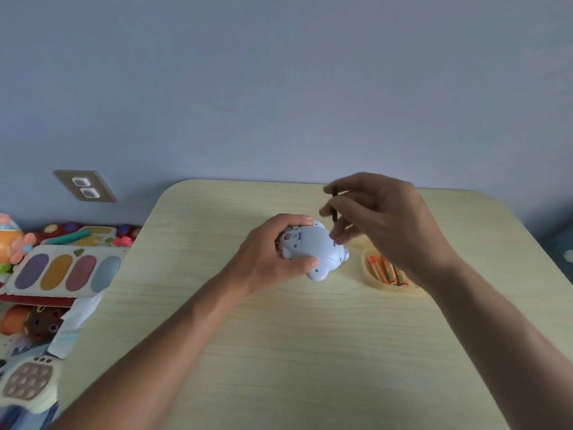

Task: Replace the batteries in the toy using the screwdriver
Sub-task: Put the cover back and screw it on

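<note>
Holding the blue toy (313,248) underside-up on the table (279,336), left hand (273,259) fingers clamped round it. Right hand (381,221) pinches the screwdriver (334,204) upright just above the toy. Judged early: cover seemingly not yet off, battery swap remaining. Small yellow dish (369,274) beside the toy holds orange batteries (387,270).

Batteries (387,270): orange wrappers in the yellow dish (369,259) at right carry printing, too blurred to read.
Paper slip (66,335): at the table's (279,352) left edge, faint bluish print, too small to make out.
Toy (313,248): pale blue underside at centre, no legible marking.
Boards and toys at far left: coloured shapes only, no letters or numbers readable.
</note>
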`<state>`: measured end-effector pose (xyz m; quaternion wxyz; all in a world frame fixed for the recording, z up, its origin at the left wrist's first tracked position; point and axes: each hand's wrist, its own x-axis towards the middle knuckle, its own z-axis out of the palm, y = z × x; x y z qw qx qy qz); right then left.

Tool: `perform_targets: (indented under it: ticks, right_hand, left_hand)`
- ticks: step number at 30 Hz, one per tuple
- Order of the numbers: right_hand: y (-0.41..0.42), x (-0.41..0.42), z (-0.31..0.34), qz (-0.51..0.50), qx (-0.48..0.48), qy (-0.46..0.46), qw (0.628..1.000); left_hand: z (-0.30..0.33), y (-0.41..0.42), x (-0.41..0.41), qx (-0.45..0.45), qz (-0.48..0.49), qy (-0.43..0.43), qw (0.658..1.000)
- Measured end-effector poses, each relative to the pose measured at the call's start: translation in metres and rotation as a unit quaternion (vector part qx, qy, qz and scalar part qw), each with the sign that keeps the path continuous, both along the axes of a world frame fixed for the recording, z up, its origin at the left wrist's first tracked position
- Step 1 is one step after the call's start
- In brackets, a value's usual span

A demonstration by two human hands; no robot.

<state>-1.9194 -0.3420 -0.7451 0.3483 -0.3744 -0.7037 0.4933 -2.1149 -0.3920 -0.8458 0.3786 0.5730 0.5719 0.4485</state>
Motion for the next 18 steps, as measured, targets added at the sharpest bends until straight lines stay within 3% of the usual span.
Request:
perform_targets:
  ticks: [5,18]
  right_hand:
    - [0.006,-0.026,-0.018,-0.003,-0.007,0.046,0.999]
    - [0.007,-0.036,-0.026,0.005,0.001,0.04,0.999]
  left_hand:
    - [-0.001,0.0,0.0,-0.009,0.009,0.009,1.0]
    - [-0.006,0.003,-0.002,-0.003,0.01,0.015,1.0]
